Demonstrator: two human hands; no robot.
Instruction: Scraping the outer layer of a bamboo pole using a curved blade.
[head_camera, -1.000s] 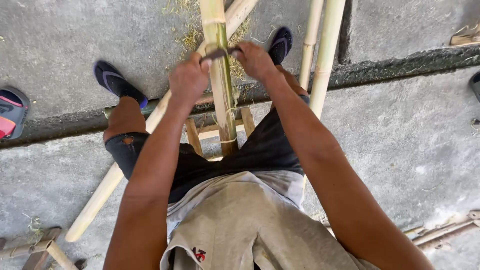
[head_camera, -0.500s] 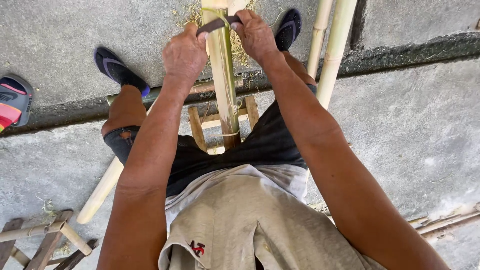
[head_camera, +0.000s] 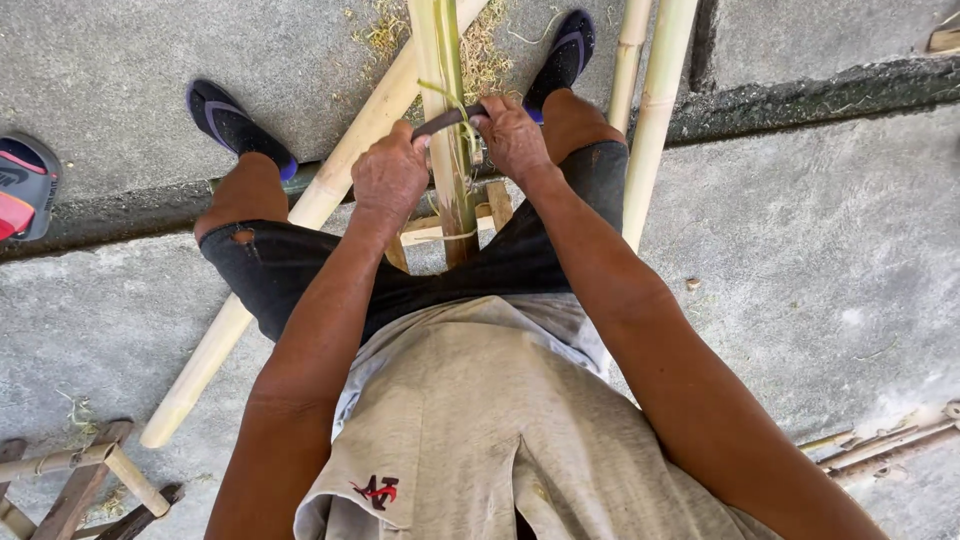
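I sit over a green-and-tan bamboo pole (head_camera: 447, 60) that runs away from me between my knees. Across it lies a dark curved blade (head_camera: 447, 120). My left hand (head_camera: 388, 175) grips the blade's left end and my right hand (head_camera: 512, 135) grips its right end, so the blade spans the pole. A thin green strip (head_camera: 452, 95) curls up off the pole just beyond the blade. The pole's near end rests on a small wooden frame (head_camera: 432, 228) under my hands.
A long pale bamboo pole (head_camera: 300, 215) slants from lower left to upper middle. Two more pale poles (head_camera: 650, 110) lie at my right. Shavings (head_camera: 385, 30) litter the concrete ahead. A sandal (head_camera: 25, 185) sits far left, wooden frames (head_camera: 75, 480) lower left, sticks (head_camera: 885, 445) lower right.
Both hands have drawn the blade along the pole toward me, from the far end of the view to near my knees, and a green strip has peeled up.
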